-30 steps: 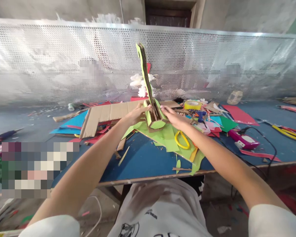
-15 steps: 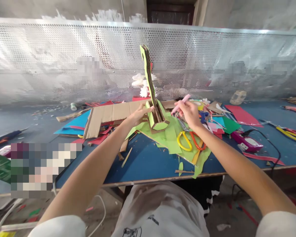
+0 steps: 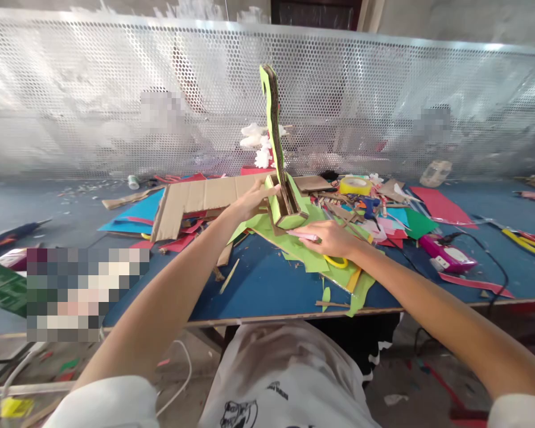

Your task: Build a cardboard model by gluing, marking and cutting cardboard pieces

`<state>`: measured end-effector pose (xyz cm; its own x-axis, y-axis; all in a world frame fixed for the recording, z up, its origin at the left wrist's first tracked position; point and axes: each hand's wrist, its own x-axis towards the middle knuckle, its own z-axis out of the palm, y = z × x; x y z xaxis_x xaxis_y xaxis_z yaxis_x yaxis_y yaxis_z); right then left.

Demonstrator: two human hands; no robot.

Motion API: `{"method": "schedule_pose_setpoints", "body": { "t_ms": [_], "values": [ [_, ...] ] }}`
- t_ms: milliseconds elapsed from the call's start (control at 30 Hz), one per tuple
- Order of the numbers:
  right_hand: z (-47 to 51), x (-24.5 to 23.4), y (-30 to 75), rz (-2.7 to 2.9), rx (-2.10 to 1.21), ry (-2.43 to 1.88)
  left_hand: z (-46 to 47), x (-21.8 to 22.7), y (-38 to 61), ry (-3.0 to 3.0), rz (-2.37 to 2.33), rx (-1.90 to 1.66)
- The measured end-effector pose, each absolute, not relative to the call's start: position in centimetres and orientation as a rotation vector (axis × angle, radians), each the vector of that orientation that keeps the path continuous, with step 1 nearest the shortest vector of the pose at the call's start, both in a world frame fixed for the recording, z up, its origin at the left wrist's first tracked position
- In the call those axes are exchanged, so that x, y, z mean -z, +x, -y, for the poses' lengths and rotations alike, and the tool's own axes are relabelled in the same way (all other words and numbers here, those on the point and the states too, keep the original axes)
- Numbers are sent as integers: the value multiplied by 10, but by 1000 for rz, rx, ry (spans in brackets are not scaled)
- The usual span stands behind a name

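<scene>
A green-covered cardboard model (image 3: 274, 131) stands upright at the middle of the table, with a tall hooked strip rising from an open box-like base. My left hand (image 3: 255, 199) is closed on the left wall of that base, thumb over its edge. Low beside the base's front right corner, my right hand (image 3: 327, 238) is closed around a slim pink pen (image 3: 304, 235). The pen points left, close to the base's lower front edge; whether its tip touches cannot be told. Beneath my right hand lie green paper sheets (image 3: 310, 258) and scissors with a yellow handle (image 3: 337, 262), mostly covered.
Brown cardboard (image 3: 205, 196) and blue paper (image 3: 131, 215) lie left of the model. Yellow tape (image 3: 355, 186), a blue glue gun (image 3: 371, 206), paper scraps and a purple power box (image 3: 446, 252) are on the right. A perforated metal screen (image 3: 361, 101) borders the table's far side.
My right hand has come down and left, from beside the model to the base's front edge, bringing the pink pen and covering much of the scissors. My left hand keeps its hold.
</scene>
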<state>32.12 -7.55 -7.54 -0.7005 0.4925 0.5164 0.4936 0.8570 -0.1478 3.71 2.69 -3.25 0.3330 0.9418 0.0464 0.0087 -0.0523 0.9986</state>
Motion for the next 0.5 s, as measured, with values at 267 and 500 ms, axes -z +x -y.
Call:
{"method": "schedule_pose_setpoints", "body": {
  "t_ms": [267,500],
  "values": [
    [77,72,318,2502,35,-792,-24,32,39,1410,-956,-998],
    [75,74,319,2517,2,-776,-25,32,38,1412,-958,-984]
  ]
}}
